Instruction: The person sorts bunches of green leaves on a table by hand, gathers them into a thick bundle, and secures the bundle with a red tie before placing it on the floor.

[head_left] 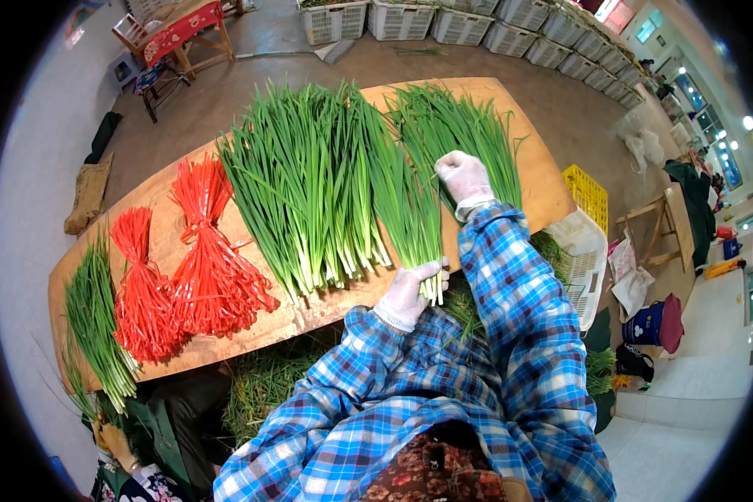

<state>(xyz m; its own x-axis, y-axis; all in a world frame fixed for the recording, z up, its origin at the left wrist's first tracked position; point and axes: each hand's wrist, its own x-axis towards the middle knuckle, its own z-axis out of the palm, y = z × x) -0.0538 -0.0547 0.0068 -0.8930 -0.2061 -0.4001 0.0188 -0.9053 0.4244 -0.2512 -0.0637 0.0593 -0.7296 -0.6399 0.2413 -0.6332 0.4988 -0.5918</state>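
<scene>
My left hand (pixel 406 293), in a white glove, is closed round the pale stem ends of a bunch of green chives (pixel 412 222) at the near edge of the wooden table (pixel 544 171). The bunch's leaves point away from me. My right hand (pixel 463 176), gloved too, is a closed fist over the loose chives (pixel 498 146) on the right; its fingertips are hidden, so I cannot tell what is in them. Left of the held bunch lies a wide row of chives (pixel 305 188), white ends toward me.
Two bundles of red plastic ties (pixel 209 280) and another chive bunch (pixel 96 314) lie on the table's left. Another person's gloved hand (pixel 115 441) is at lower left. A yellow crate (pixel 587 197) and a white crate (pixel 590 255) stand right. Grey crates (pixel 402 21) line the back.
</scene>
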